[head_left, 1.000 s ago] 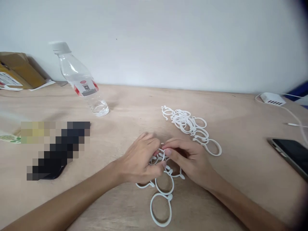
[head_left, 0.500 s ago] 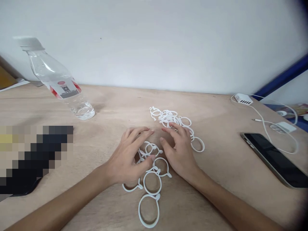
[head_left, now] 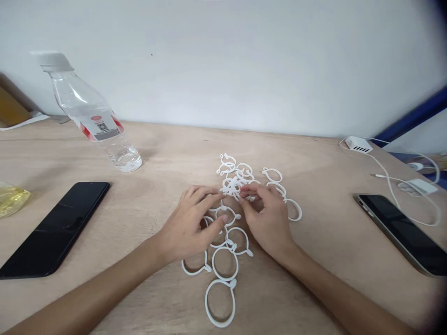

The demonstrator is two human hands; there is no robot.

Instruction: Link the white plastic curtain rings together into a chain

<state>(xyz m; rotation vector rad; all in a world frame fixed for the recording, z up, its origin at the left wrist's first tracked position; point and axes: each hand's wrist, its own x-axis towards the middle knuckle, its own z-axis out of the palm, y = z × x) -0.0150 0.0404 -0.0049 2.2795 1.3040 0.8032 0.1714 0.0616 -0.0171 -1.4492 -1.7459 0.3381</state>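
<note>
Several white plastic curtain rings, each with a small knob or eyelet, lie on the wooden table. My left hand [head_left: 197,223] is spread open, palm down, over part of the near group, and hides some of its rings. A near ring [head_left: 225,264] lies flat just right of that hand's wrist. My right hand [head_left: 267,214] has its thumb and forefinger closed together at the front edge of the tangled pile of rings [head_left: 233,184], pinching a ring there. Its contact point is partly hidden. A loose ring [head_left: 293,210] lies just beyond the right hand's outer side.
A water bottle [head_left: 103,125] stands at the back left. One black phone [head_left: 56,228] lies at left, near a clear yellowish object [head_left: 12,199]. Another phone [head_left: 401,232] lies at right, with a white charger [head_left: 359,144] and cables behind it. A white wall backs the table [head_left: 167,153].
My right thumb and forefinger have come together at the pile. Rings in the pile have shifted toward my hands and separated from the loose ones at right. The left hand has barely moved.
</note>
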